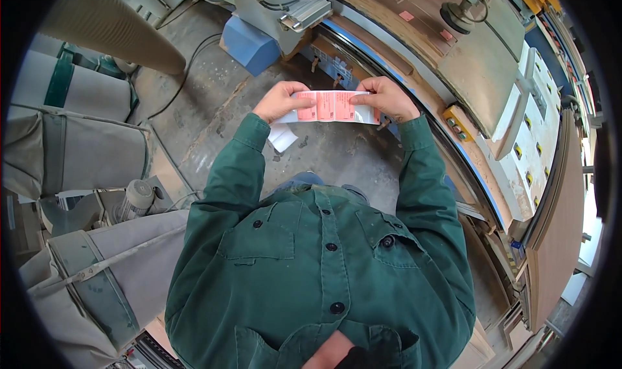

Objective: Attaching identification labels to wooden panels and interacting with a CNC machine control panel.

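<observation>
Both hands hold a strip of pink labels [335, 106] above the floor [324, 152]. The left hand [280, 101] fingers pinch its left end. The right hand [387, 98] fingers pinch its right end.

label strip [334, 106] between both hands, machine table [479, 71] to the right, dust bags [71, 142] left

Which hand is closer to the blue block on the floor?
Left. The left hand is just below and right of the blue block; the right hand is farther right, across the pink label strip.
</observation>
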Demonstrator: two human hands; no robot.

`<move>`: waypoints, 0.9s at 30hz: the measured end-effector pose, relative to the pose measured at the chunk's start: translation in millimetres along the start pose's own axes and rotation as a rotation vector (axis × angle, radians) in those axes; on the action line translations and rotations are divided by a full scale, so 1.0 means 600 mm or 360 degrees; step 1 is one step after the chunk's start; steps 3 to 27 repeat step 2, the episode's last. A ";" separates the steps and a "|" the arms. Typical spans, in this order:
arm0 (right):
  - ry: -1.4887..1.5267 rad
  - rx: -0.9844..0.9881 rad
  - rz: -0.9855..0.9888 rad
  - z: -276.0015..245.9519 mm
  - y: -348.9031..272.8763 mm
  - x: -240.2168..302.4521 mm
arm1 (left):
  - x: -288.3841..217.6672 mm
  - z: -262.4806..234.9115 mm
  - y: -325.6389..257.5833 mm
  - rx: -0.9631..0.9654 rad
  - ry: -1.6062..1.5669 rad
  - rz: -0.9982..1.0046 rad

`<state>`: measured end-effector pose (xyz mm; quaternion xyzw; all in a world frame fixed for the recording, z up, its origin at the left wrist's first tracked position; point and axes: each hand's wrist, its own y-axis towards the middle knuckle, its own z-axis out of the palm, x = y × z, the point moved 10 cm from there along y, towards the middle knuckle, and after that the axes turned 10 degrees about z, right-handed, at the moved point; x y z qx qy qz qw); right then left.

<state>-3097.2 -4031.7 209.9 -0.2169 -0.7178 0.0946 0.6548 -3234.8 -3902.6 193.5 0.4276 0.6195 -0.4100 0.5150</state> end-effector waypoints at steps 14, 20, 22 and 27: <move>-0.0153 -0.0018 0.0060 0.013 0.018 0.007 | -0.002 -0.016 0.009 0.0084 0.0101 0.0060; -0.0153 -0.0018 0.0060 0.013 0.018 0.007 | -0.002 -0.016 0.009 0.0084 0.0101 0.0060; -0.0153 -0.0018 0.0060 0.013 0.018 0.007 | -0.002 -0.016 0.009 0.0084 0.0101 0.0060; -0.0153 -0.0018 0.0060 0.013 0.018 0.007 | -0.002 -0.016 0.009 0.0084 0.0101 0.0060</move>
